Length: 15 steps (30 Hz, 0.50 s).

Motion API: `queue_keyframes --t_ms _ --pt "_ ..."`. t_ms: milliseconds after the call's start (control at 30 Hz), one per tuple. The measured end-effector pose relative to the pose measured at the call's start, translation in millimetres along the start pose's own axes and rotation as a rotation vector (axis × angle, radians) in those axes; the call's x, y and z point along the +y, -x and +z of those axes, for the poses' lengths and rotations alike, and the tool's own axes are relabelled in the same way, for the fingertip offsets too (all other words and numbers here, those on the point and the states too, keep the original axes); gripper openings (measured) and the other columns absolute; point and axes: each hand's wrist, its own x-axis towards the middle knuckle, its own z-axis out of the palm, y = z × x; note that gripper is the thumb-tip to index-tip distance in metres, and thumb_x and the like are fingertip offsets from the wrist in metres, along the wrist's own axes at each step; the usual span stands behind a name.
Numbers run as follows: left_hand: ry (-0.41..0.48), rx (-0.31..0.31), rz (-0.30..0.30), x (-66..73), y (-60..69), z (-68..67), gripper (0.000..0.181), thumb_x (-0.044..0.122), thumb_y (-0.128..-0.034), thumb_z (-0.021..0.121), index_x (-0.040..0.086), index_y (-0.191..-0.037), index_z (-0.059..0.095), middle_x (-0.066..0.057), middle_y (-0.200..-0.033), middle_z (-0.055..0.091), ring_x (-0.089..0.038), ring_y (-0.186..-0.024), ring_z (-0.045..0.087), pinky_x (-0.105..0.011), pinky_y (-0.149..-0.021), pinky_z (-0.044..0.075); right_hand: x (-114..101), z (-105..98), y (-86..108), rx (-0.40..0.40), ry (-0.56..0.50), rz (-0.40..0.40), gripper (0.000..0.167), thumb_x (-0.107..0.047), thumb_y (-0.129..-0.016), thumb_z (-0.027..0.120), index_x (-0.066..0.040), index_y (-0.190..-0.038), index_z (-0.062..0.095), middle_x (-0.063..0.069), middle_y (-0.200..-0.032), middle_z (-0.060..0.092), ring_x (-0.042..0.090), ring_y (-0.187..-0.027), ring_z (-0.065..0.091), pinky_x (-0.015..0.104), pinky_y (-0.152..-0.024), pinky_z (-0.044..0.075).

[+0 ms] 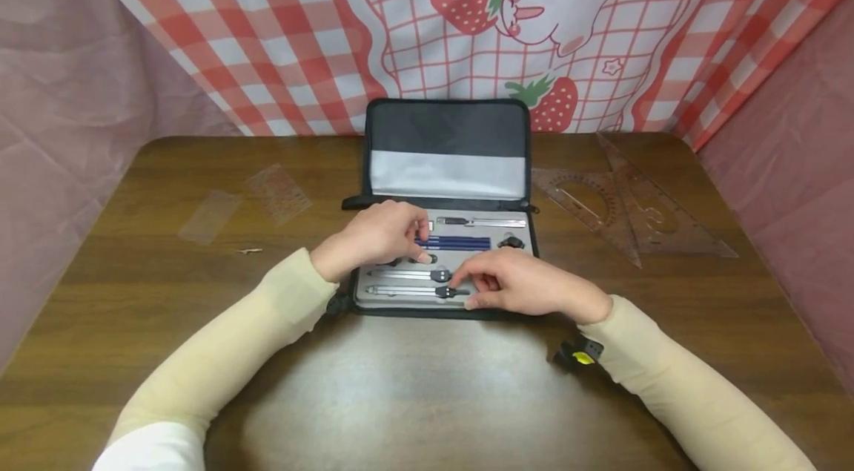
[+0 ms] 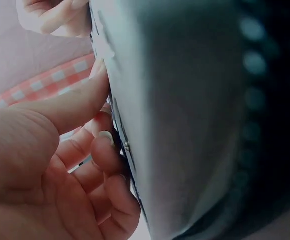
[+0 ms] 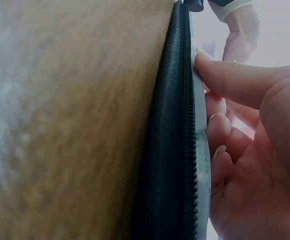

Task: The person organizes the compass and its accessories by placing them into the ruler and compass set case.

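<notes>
A black zip case [image 1: 448, 314] lies unfolded on the table, with a grey tray [image 1: 467, 258] of drawing instruments in its lower half. Over the tray's left side is my left hand [image 1: 390, 231]; its thumb reaches a small black piece, and the fingers bend beside dark blue pencils [image 1: 460, 242]. Two silver compasses [image 1: 403, 291] lie along the front. At their right ends my right hand [image 1: 523, 282] touches the tray, index finger extended and other fingers bent. In the right wrist view, the thumb [image 3: 234, 82] meets the tray edge. I see nothing pinched in either hand.
Two transparent set squares [image 1: 667, 215] overlap at the right. Two clear plastic pieces [image 1: 279, 193] and a tiny metal item [image 1: 250, 251] lie at the left. The raised case lid [image 1: 448, 130] stands before a checked cloth [image 1: 280, 33]. A black-and-yellow object [image 1: 582, 356] is by the right sleeve.
</notes>
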Motion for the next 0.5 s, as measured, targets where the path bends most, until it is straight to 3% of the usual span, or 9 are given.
queue_keyframes --t_ms 267,500 --pt "0.066 -0.020 0.015 -6.4 1.9 -0.5 0.024 0.032 -0.0840 0.082 0.018 -0.092 0.064 0.000 -0.070 0.059 -0.016 -0.062 0.054 -0.032 -0.061 0.043 0.0 1.9 -1.8 -0.008 -0.004 -0.010 0.028 -0.024 -0.092 0.074 -0.021 -0.119 0.068 -0.014 -0.074 0.053 0.004 -0.061 0.048 0.026 -0.058 0.043" --pt "0.008 -0.018 0.013 -3.5 2.9 -0.9 0.024 0.036 -0.0859 0.080 0.020 -0.093 0.064 0.001 -0.071 0.060 -0.014 -0.064 0.055 -0.032 -0.062 0.043 0.5 0.1 -0.5 -0.007 -0.006 -0.006 0.028 -0.025 -0.092 0.074 -0.022 -0.120 0.068 -0.014 -0.074 0.054 0.005 -0.061 0.049 0.026 -0.057 0.043"
